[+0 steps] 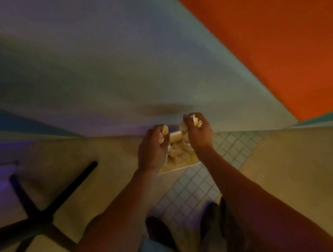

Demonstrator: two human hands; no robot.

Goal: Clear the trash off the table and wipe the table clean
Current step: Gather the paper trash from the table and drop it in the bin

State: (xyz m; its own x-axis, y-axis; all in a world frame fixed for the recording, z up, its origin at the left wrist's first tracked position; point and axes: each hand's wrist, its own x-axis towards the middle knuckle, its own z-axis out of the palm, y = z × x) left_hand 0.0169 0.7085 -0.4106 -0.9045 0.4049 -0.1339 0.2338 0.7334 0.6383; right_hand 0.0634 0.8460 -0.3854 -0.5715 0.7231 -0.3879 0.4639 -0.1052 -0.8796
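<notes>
Here the trash is crumpled pale paper: one wad (164, 134) sits pinched in the curled fingers of the left hand (152, 150), another wad (195, 121) is gripped the same way by the right hand (199, 131). Both hands hover right at the near edge of the surface (114, 69), just above a pale open container (180, 157) held or resting below that edge, already holding more crumpled scraps. That placement reads as a collecting step: the paper looks to be gathered off the surface and brought over the container so it drops in rather than onto the floor. What supports the container I cannot tell, since the hands cover it. A dark smudge (165, 107) lies on the surface just beyond the hands, likely wiping work to come. Below are tiled floor (191, 191), the person's shoes, and a black cross-shaped table base (39, 217) to the left.
</notes>
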